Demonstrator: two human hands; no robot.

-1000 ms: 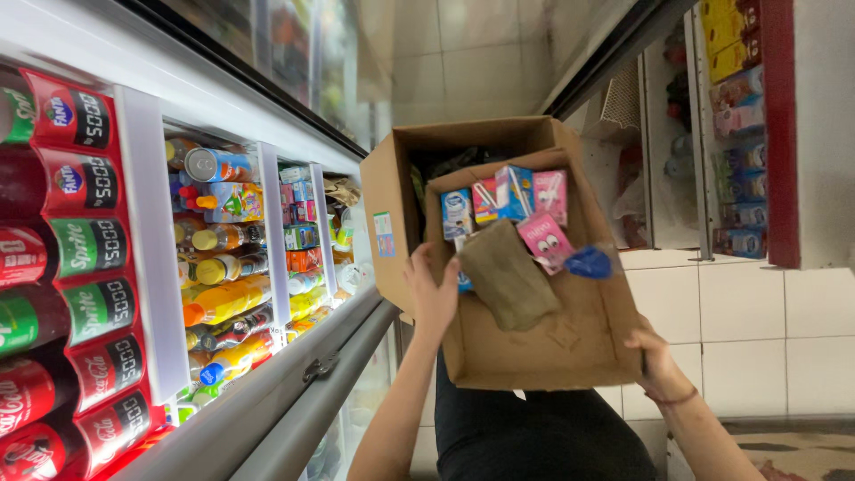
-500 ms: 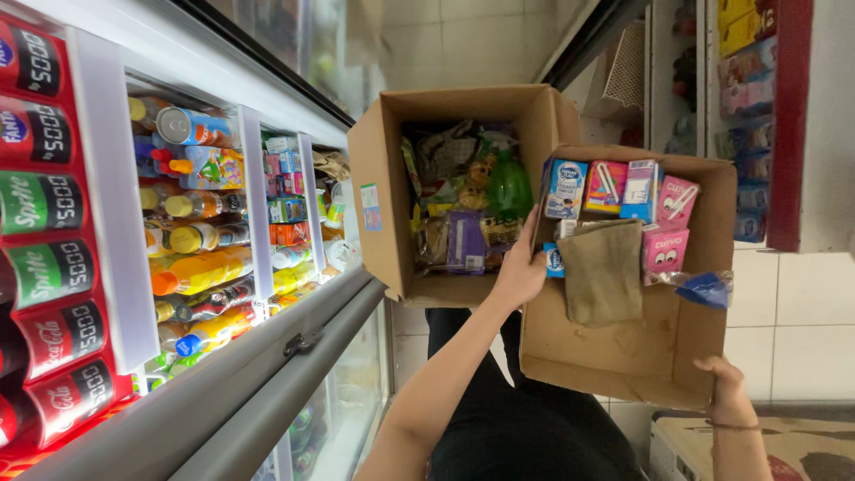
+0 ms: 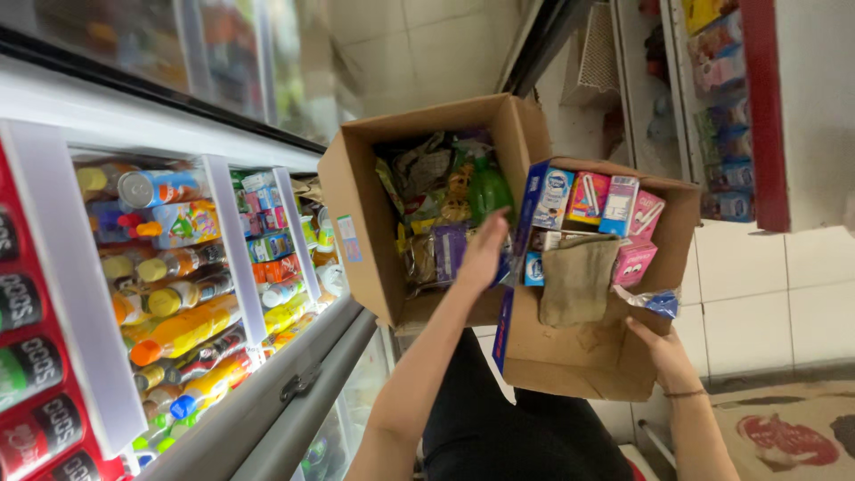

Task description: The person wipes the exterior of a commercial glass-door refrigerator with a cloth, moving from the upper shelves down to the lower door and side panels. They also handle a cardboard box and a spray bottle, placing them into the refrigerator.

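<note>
Two boxes we see: our right hand [image 3: 663, 352] grips the near box [image 3: 588, 356] from under, fingers closed on its edge; our left hand [image 3: 485, 249], open and holding nothing, reaches into the far box [image 3: 356, 205] beside.

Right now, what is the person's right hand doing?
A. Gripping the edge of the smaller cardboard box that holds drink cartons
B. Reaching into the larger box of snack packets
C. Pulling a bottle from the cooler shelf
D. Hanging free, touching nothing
A. The right hand grips the near edge of the smaller cardboard box, while the left hand is at the larger box.
</note>
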